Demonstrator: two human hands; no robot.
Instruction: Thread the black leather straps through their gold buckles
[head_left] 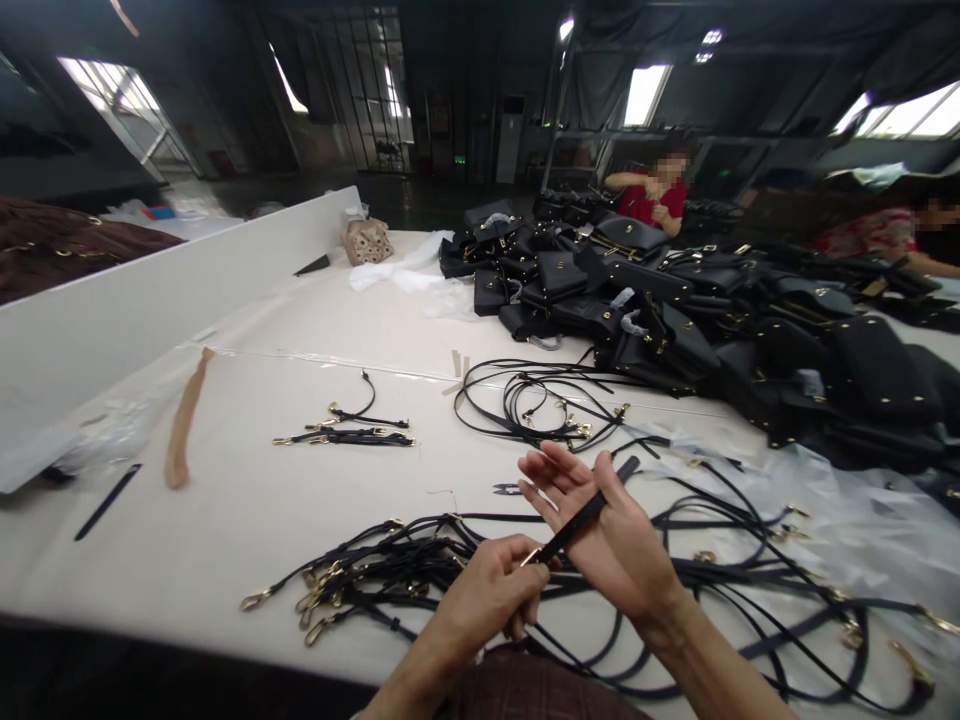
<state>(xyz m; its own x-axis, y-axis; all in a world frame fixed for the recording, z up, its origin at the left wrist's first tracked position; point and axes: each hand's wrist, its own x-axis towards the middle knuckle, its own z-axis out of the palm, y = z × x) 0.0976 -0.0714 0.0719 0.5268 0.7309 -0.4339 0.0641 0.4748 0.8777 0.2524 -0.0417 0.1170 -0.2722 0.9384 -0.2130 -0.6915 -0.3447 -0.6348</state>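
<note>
A black bag strap (574, 528) with a gold buckle runs between my hands above the table. My left hand (487, 590) pinches it by the buckle end. My right hand (622, 545) is turned palm up, the strap lying across the palm under the thumb, its fingers loosely spread. Below my left hand is a pile of black straps (405, 555) with gold clasps. More loose straps (757, 580) spread out under and beyond my right forearm. Small dark thread snips (508, 490) lie just behind my hands, partly hidden by my right fingers.
Coiled straps (517, 400) and a few short straps (360, 437) lie farther back. A big heap of black handbags (637, 290) fills the right rear, near two people. Clear plastic (847, 520) covers the right side. A white partition (225, 265) edges the left.
</note>
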